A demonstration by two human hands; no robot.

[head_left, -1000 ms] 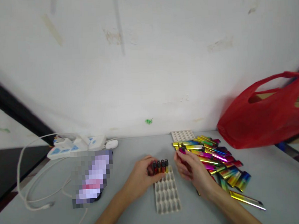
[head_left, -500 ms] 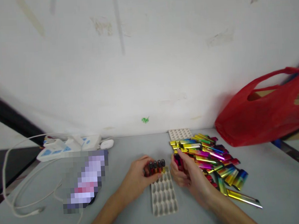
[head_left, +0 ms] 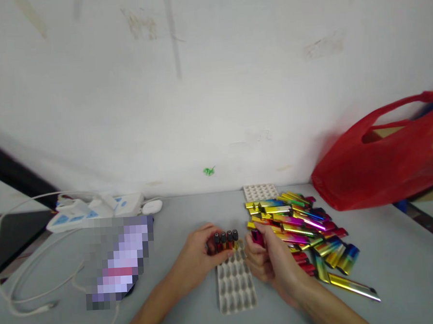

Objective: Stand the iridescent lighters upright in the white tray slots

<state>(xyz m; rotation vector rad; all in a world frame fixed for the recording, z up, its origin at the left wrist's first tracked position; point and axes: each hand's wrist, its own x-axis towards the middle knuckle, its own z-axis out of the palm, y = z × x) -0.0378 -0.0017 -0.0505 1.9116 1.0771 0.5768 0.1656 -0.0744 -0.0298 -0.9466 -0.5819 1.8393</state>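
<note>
In the head view, a grey moulded tray (head_left: pixel 236 284) with rows of pockets lies between my hands. My left hand (head_left: pixel 203 252) is closed around several slim red and amber tubes (head_left: pixel 224 240) with black tops, lined up upright at the tray's far end. Whether their lower ends sit in the pockets is hidden by my fingers. My right hand (head_left: pixel 267 258), just right of the tray, is closed in a fist around a shiny magenta tube (head_left: pixel 257 237), its upper end showing by the thumb.
A pile of shiny metallic tubes (head_left: pixel 295 220) spreads behind and right of my right hand. Beyond it lies another pocketed tray (head_left: pixel 260 192) against the wall. At right stands a red bag (head_left: pixel 380 168). A power strip (head_left: pixel 95 212), white cables (head_left: pixel 5 255) and a blurred-out phone (head_left: pixel 125 258) occupy the left.
My right hand has shifted slightly left, and the tube in it has turned and sits lower in the fist. My left hand keeps its hold on the row of tubes.
</note>
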